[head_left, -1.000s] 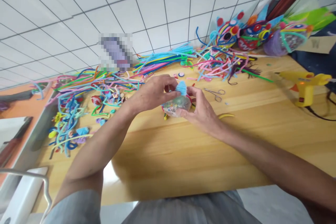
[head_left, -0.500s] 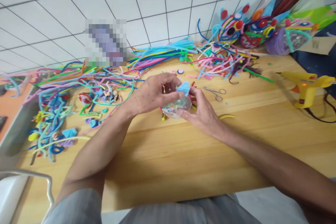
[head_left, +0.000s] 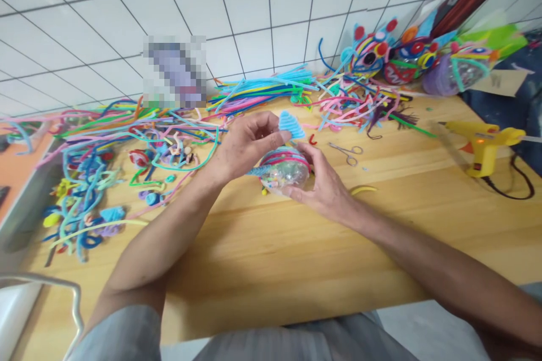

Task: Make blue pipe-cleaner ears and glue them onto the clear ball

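Note:
My right hand point(head_left: 319, 180) grips a clear plastic bottle piece point(head_left: 292, 174) from its right side, thumb in front. Pink and blue pipe cleaner bands wrap the bottle's upper part, and a blue fuzzy strip sticks out at its left. Just above it, my left hand point(head_left: 249, 144) pinches a light blue triangle of pipe cleaners point(head_left: 290, 125) between thumb and fingers. A gap shows between the triangle and the bottle. Behind my right hand lie small scissors point(head_left: 348, 152) and a short red pipe cleaner bit point(head_left: 313, 139).
Bundles of pipe cleaners point(head_left: 262, 87) run along the tiled wall. Loose twisted pieces point(head_left: 82, 197) lie at left. A yellow glue gun point(head_left: 485, 144) with a lit orange light stands at right. Decorated bottle figures point(head_left: 368, 53) stand at the back right. A yellow strip point(head_left: 363, 189) lies near my right wrist.
My left hand has lifted the blue triangle up and slightly left, off the bottle. The bottle's banded top now shows. My right hand still grips the bottle.

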A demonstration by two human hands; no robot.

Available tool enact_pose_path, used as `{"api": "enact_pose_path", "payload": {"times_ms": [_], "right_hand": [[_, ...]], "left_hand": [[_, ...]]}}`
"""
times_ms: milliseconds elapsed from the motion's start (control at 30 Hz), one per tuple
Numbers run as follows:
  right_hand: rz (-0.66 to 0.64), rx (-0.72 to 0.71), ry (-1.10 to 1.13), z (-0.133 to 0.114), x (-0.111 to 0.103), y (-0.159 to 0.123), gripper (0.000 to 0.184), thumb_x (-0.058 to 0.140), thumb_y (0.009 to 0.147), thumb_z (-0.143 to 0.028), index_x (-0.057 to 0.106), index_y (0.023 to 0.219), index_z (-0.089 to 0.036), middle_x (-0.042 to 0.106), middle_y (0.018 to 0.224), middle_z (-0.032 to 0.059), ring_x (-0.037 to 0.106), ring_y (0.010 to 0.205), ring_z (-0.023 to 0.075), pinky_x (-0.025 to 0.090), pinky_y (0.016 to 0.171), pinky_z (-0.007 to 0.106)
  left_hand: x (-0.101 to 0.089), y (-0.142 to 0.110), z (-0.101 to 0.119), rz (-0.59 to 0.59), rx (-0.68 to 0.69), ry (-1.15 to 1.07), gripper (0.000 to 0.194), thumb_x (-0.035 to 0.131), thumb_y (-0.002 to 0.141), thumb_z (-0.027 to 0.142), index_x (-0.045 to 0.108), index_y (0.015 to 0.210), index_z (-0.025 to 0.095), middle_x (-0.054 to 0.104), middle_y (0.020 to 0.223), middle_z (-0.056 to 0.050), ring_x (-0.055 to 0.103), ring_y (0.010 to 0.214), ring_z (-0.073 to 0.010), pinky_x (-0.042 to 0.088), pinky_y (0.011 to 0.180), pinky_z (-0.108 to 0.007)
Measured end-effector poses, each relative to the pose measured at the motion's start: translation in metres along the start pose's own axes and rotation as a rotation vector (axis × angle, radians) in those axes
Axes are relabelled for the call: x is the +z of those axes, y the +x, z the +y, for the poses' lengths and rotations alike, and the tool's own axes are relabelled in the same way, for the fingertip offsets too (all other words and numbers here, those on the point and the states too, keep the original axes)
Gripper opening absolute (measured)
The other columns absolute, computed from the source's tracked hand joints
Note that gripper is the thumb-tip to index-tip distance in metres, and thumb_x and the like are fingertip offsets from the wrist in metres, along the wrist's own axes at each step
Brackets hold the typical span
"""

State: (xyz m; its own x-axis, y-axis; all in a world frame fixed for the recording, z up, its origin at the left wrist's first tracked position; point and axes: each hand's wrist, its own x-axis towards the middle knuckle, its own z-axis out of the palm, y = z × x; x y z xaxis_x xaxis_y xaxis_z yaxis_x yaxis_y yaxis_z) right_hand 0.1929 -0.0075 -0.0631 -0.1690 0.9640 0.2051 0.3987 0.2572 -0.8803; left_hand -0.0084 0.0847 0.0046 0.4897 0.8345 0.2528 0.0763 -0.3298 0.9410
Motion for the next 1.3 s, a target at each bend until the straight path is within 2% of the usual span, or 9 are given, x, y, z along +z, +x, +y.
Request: {"api": "enact_pose_path", "payload": {"times_ms": [133, 400, 567, 667, 800, 933, 1033, 1167, 1300], "right_hand": [[-0.031, -0.041, 0.034, 0.006, -0.003, 0.006, 0.099, 0.087, 0.078, -0.062, 0.038, 0.156, -0.026, 0.054, 0.160, 0.0212, 0.059, 0.144, 0.0407, 0.051, 0.118, 0.064], [-0.071, -0.057, 0.061, 0.006, -0.013, 0.018, 0.107, 0.087, 0.081, -0.053, 0.023, 0.165, -0.029, 0.044, 0.169, 0.0210, 0.048, 0.156, 0.0367, 0.040, 0.127, 0.066], [0.032, 0.120, -0.046, 0.003, -0.053, -0.012, 0.073, 0.080, 0.087, -0.053, 0.050, 0.149, -0.027, 0.063, 0.152, 0.0165, 0.060, 0.142, 0.0351, 0.046, 0.120, 0.065], [0.234, 0.243, -0.144, 0.020, -0.097, -0.057, 0.057, 0.078, 0.087, -0.055, 0.063, 0.133, -0.025, 0.073, 0.127, 0.0117, 0.071, 0.119, 0.0331, 0.055, 0.106, 0.061], [0.825, 0.372, -0.336, 0.055, -0.158, -0.123, 0.047, 0.081, 0.083, -0.055, 0.062, 0.115, -0.026, 0.070, 0.111, 0.0097, 0.071, 0.103, 0.0326, 0.058, 0.091, 0.052], [1.003, 0.468, -0.493, 0.093, -0.209, -0.139, 0.052, 0.093, 0.071, -0.047, 0.059, 0.104, -0.026, 0.069, 0.108, 0.0139, 0.070, 0.095, 0.0306, 0.057, 0.079, 0.044], [0.895, 0.393, -0.465, 0.116, -0.240, -0.114, 0.045, 0.093, 0.070, -0.043, 0.060, 0.094, -0.027, 0.069, 0.087, 0.0076, 0.065, 0.074, 0.0228, 0.053, 0.062, 0.037], [0.652, 0.252, -0.477, 0.132, -0.267, -0.074, 0.029, 0.089, 0.075, -0.039, 0.063, 0.068, -0.030, 0.056, 0.053, -0.0034, 0.045, 0.045, 0.0137, 0.033, 0.042, 0.031], [0.612, 0.237, -0.390, 0.114, -0.250, -0.052, 0.019, 0.082, 0.084, -0.045, 0.073, 0.078, -0.029, 0.065, 0.059, -0.0015, 0.052, 0.046, 0.0160, 0.038, 0.043, 0.031]], "left_hand": [[0.000, 0.002, -0.006, -0.041, -0.020, -0.093, 0.044, 0.087, 0.084, 0.055, 0.064, 0.075, 0.019, 0.063, 0.070, 0.001, 0.057, 0.066, -0.0125, 0.048, 0.064, -0.027], [0.022, -0.003, -0.031, 0.113, 0.022, -0.226, 0.043, 0.086, 0.084, 0.059, 0.066, 0.085, 0.021, 0.063, 0.076, 0.002, 0.059, 0.072, -0.0131, 0.050, 0.071, -0.027], [0.022, -0.004, -0.037, 0.118, 0.005, -0.188, 0.045, 0.085, 0.082, 0.063, 0.066, 0.086, 0.021, 0.065, 0.079, 0.001, 0.059, 0.072, -0.0137, 0.050, 0.069, -0.028], [0.022, -0.005, -0.037, 0.100, 0.002, -0.199, 0.044, 0.085, 0.083, 0.060, 0.066, 0.085, 0.021, 0.066, 0.078, 0.001, 0.059, 0.070, -0.0135, 0.049, 0.066, -0.027], [0.022, -0.005, -0.038, 0.118, 0.015, -0.198, 0.036, 0.085, 0.086, 0.053, 0.067, 0.085, 0.021, 0.068, 0.077, 0.000, 0.058, 0.067, -0.0132, 0.048, 0.062, -0.026], [0.024, -0.002, -0.040, 0.140, 0.038, -0.186, 0.037, 0.084, 0.086, 0.053, 0.065, 0.083, 0.022, 0.067, 0.074, 0.001, 0.056, 0.063, -0.0126, 0.046, 0.059, -0.027], [0.026, 0.000, -0.041, 0.185, 0.056, -0.183, 0.042, 0.085, 0.084, 0.058, 0.064, 0.082, 0.022, 0.066, 0.075, 0.001, 0.056, 0.065, -0.0127, 0.047, 0.062, -0.027], [0.027, -0.001, -0.048, 0.192, 0.091, -0.193, 0.042, 0.084, 0.085, 0.059, 0.065, 0.083, 0.021, 0.064, 0.074, 0.001, 0.056, 0.068, -0.0128, 0.046, 0.065, -0.027], [0.027, -0.003, -0.054, 0.168, 0.084, -0.168, 0.042, 0.080, 0.088, 0.059, 0.063, 0.083, 0.021, 0.063, 0.075, 0.001, 0.055, 0.068, -0.0130, 0.046, 0.066, -0.027]]}}
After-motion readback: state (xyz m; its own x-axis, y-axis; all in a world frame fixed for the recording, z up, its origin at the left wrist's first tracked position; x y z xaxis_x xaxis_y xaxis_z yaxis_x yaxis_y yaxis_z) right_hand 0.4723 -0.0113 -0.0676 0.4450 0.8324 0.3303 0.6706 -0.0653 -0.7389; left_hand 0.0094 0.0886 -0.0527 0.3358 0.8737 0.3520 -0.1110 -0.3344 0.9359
